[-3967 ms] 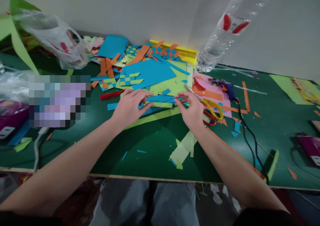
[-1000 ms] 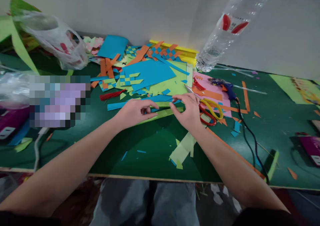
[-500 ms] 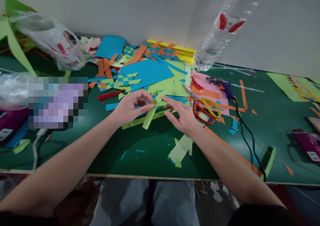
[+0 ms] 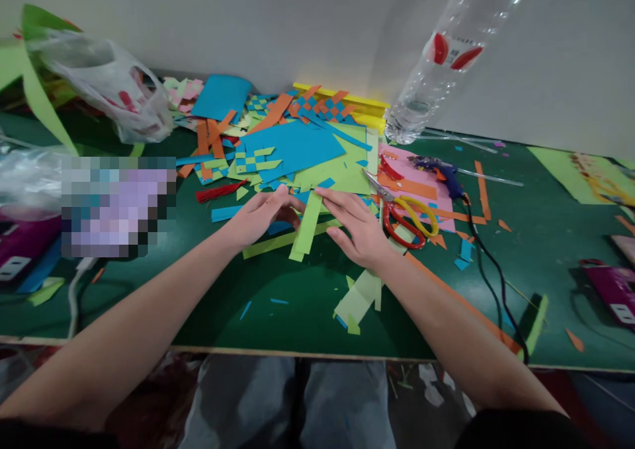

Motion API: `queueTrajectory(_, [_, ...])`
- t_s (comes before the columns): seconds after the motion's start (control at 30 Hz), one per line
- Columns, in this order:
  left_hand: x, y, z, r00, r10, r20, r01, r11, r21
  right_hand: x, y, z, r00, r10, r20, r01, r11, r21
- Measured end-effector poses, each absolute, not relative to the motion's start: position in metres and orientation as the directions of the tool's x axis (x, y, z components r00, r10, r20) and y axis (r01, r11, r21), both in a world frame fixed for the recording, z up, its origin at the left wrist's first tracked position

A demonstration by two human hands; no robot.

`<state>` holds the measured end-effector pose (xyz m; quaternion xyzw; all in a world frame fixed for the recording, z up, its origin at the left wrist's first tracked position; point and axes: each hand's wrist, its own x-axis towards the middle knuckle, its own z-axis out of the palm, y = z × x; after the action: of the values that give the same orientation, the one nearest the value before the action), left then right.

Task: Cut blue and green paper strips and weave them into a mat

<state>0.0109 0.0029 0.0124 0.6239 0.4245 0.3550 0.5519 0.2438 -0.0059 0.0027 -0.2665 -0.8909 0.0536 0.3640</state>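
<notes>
A light green paper strip (image 4: 308, 227) hangs between my two hands, its lower end pointing toward me, with another layer of green paper showing at its bottom. My left hand (image 4: 265, 216) is curled at the strip's left side, fingers bent behind it; the exact grip is partly hidden. From the right, my right hand (image 4: 360, 231) reaches in with fingers stretched, the fingertips touching the strip's upper edge and the thumb apart. Red-and-yellow-handled scissors (image 4: 404, 214) lie just beyond my right hand. Under and behind my hands are blue paper sheets (image 4: 292, 148) and green strips.
A tall clear plastic bottle (image 4: 441, 65) stands at the back right. A glue gun (image 4: 449, 179) with a black cord lies on pink paper. At left are a white plastic bag (image 4: 124, 98), a blurred-out phone-like object (image 4: 119, 204) and a red tassel (image 4: 218, 191).
The green strip has swung more upright and its broad face now shows, with its pieces lying one over another. My left fingers have moved back behind it; my right hand has barely moved.
</notes>
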Motion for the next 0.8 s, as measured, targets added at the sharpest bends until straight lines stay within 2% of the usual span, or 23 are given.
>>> queueTrajectory(0.17, [0.012,0.002,0.016,0.431,0.902,0.027,0.254,-0.150,0.955,0.243,-0.007,0.003,-0.629,0.541,0.558,0.508,0.830,-0.232])
queueTrajectory(0.3, [0.012,0.003,0.013,0.371,0.928,0.047,0.321,-0.176,0.931,0.242,-0.009,0.003,-0.648,0.496,0.579,0.500,0.850,-0.168])
queueTrajectory(0.4, [0.011,0.004,0.007,0.357,0.933,0.049,0.357,-0.184,0.916,0.241,-0.012,0.005,-0.556,0.498,0.665,0.505,0.838,-0.206])
queueTrajectory(0.47, [0.010,0.004,0.005,0.336,0.936,0.108,0.394,-0.244,0.886,0.240,-0.013,0.006,-0.444,0.511,0.736,0.506,0.821,-0.265])
queueTrajectory(0.57, [0.011,0.001,0.006,0.313,0.913,0.260,0.520,-0.394,0.758,0.240,-0.012,0.006,-0.353,0.545,0.761,0.521,0.790,-0.323])
queueTrajectory(0.67, [0.013,-0.004,0.008,0.381,0.855,0.353,0.620,-0.519,0.588,0.239,-0.010,0.004,-0.387,0.600,0.700,0.552,0.759,-0.346])
queueTrajectory(0.8, [0.014,-0.007,0.009,0.457,0.792,0.404,0.625,-0.610,0.488,0.237,-0.008,0.001,-0.440,0.611,0.658,0.566,0.758,-0.325])
